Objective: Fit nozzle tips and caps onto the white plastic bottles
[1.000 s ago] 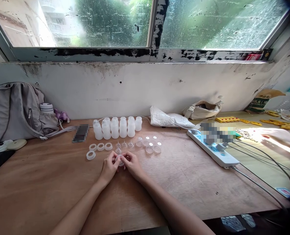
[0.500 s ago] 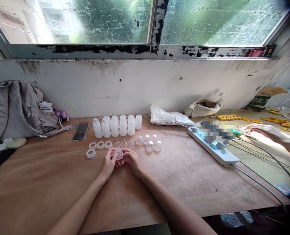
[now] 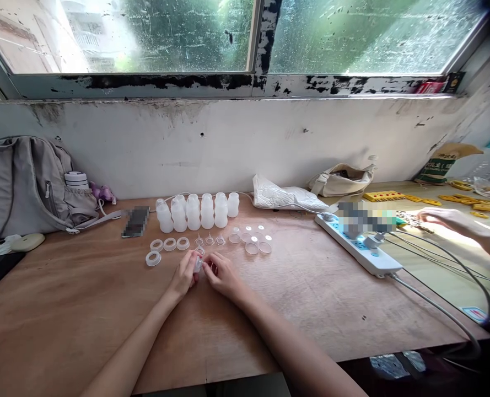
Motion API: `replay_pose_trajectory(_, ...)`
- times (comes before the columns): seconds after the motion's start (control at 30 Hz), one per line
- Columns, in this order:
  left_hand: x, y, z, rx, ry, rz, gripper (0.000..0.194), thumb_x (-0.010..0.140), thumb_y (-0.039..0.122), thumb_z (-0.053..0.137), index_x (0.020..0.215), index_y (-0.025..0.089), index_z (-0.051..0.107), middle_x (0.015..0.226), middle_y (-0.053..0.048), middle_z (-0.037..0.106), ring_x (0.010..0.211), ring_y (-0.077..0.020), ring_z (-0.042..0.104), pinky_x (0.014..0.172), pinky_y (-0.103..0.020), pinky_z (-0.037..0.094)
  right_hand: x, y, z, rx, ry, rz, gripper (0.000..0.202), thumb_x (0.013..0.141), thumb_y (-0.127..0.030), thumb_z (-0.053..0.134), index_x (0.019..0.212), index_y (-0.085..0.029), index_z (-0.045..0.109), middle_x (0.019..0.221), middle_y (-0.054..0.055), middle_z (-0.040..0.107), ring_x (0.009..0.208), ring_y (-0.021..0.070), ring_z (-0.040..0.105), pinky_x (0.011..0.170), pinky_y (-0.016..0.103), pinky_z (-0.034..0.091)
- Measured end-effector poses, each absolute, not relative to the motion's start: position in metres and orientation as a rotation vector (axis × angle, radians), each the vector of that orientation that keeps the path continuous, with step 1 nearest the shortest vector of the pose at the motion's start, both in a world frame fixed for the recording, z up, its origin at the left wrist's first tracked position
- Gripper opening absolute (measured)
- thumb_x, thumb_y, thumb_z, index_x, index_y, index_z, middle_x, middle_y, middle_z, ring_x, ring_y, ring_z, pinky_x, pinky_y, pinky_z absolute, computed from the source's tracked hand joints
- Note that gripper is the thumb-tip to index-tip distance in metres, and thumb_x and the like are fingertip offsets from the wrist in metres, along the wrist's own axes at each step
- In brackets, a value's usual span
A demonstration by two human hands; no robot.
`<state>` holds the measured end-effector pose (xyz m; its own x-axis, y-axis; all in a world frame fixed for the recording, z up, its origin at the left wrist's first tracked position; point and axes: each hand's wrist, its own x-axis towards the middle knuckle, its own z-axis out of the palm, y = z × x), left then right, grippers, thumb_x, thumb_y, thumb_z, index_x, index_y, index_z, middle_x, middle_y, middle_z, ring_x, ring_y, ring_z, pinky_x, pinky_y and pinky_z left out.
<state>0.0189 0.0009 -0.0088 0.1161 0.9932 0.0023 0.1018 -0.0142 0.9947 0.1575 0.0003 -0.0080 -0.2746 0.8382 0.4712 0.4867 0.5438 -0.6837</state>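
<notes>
Plywood forms the desk point(image 3: 83, 309), which stands against a stained white wall under a weathered window point(image 3: 253, 38). A grey backpack point(image 3: 25, 184) sits at the far left; a white power strip point(image 3: 358, 248) with trailing cables lies to the right, where another person's hand point(image 3: 445, 220) works among yellow parts.

Both hands meet near the middle of the desk. The left hand point(image 3: 183, 275) and right hand point(image 3: 222, 273) each have a closed fingertip grip on one small clear part point(image 3: 198, 263), held between them just above the surface. How the part is oriented cannot be told.

Likely faults:
- The clear part is small and probably smooth; uneven pinch pressure could let it slip and roll among the loose pieces.
- White rings point(image 3: 169, 244), clear cones point(image 3: 209, 240) and clear caps point(image 3: 253, 242) lie just beyond the fingers; a forward sweep of either hand could scatter them.
- The row of white bottles point(image 3: 195, 212) stands upright behind these; a knock to one could topple its neighbours.
- Transparent pieces show poorly against the wood and may be misplaced.
</notes>
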Motion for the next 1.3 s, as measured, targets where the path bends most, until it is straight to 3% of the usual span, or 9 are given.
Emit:
replay_pose_trajectory(0.13, 0.018, -0.002, -0.008, 1.493, 1.278, 1.104, 0.028, 0.081, 0.040, 0.035, 0.068, 0.018, 0.048, 0.055, 0.004, 0.048, 0.039, -0.0079, 0.041, 0.038, -0.019, 0.034, 0.155, -0.003, -0.009, -1.047, -2.039, 0.532, 0.015, 0.083, -0.026, 0.043, 0.072, -0.019, 0.051, 0.060, -0.001, 0.052, 0.052, 0.0104, 0.045, 0.052, 0.020, 0.032)
replay_pose_trajectory(0.33, 0.017, 0.004, -0.014, 1.432, 1.332, 1.158, 0.021, 0.077, 0.028, 0.035, 0.062, 0.018, 0.047, 0.050, 0.005, 0.045, 0.036, -0.0079, 0.038, 0.035, -0.018, 0.028, 0.144, -0.002, -0.012, -1.037, -2.002, 0.533, 0.025, 0.085, -0.028, 0.037, 0.063, -0.018, 0.044, 0.055, -0.002, 0.047, 0.050, 0.0097, 0.040, 0.050, 0.020, 0.029)
replay_pose_trajectory(0.7, 0.015, 0.012, -0.019, 1.309, 1.267, 1.201, 0.025, 0.076, 0.030, 0.032, 0.063, 0.018, 0.048, 0.044, 0.006, 0.042, 0.031, -0.0072, 0.035, 0.031, -0.018, 0.024, 0.139, -0.007, -0.010, -1.005, -2.031, 0.408, 0.022, 0.085, -0.024, 0.036, 0.064, -0.019, 0.039, 0.057, -0.001, 0.047, 0.049, 0.0096, 0.041, 0.050, 0.020, 0.030)
replay_pose_trajectory(1.03, 0.012, 0.009, -0.010, 1.486, 1.181, 1.174, 0.032, 0.082, 0.038, 0.034, 0.063, 0.017, 0.048, 0.039, 0.007, 0.040, 0.032, -0.0067, 0.034, 0.035, -0.018, 0.025, 0.150, 0.000, -0.006, -1.010, -1.918, 0.489, 0.028, 0.083, -0.027, 0.039, 0.057, -0.019, 0.035, 0.050, -0.004, 0.037, 0.045, 0.0080, 0.033, 0.046, 0.021, 0.025)
replay_pose_trajectory(1.3, 0.014, 0.001, -0.006, 1.397, 1.065, 1.115, 0.028, 0.082, 0.041, 0.039, 0.082, 0.016, 0.050, 0.056, 0.004, 0.047, 0.041, -0.0075, 0.043, 0.035, -0.017, 0.032, 0.155, 0.000, 0.000, -1.045, -1.724, 0.618, 0.024, 0.081, -0.029, 0.045, 0.060, -0.018, 0.041, 0.052, -0.004, 0.042, 0.046, 0.0076, 0.038, 0.046, 0.019, 0.028)
